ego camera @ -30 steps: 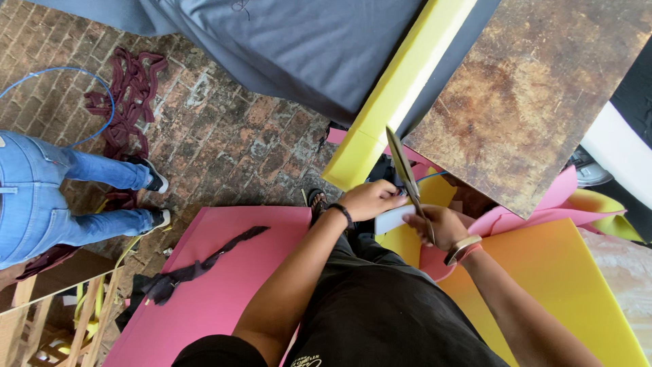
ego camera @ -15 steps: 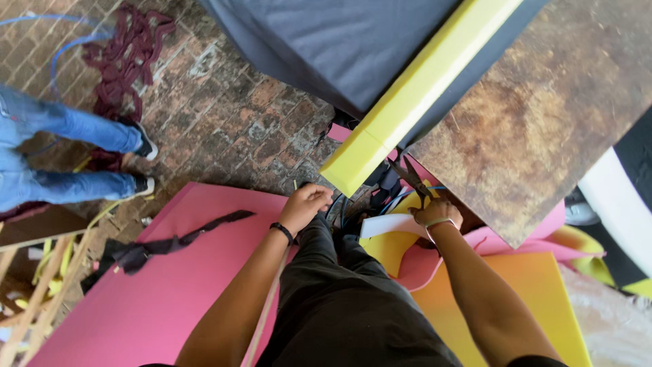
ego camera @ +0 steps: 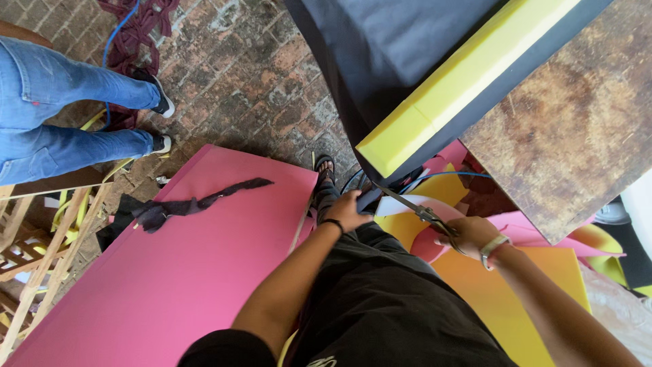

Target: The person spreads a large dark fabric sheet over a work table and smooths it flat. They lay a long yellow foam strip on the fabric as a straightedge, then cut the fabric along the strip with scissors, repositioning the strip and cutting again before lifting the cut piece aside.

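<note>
Below the yellow foam block's [ego camera: 435,112] end | right hand [ego camera: 468,234] grips metal scissors [ego camera: 411,206], blades parted | left hand [ego camera: 350,209] pinches dark fabric edge [ego camera: 369,198] taut | step: trimming the cover | next: close blades squarely.

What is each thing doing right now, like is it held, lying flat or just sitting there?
Scissors: held in the right hand, blades at the dark fabric's edge.
Dark fabric: wrapped around the yellow foam, its edge pinched by the left hand.
Yellow foam block: lying on the wooden table, end sticking out.
Pink foam sheet: lying flat on the floor.
Dark scrap: lying loose on the pink sheet.
</note>
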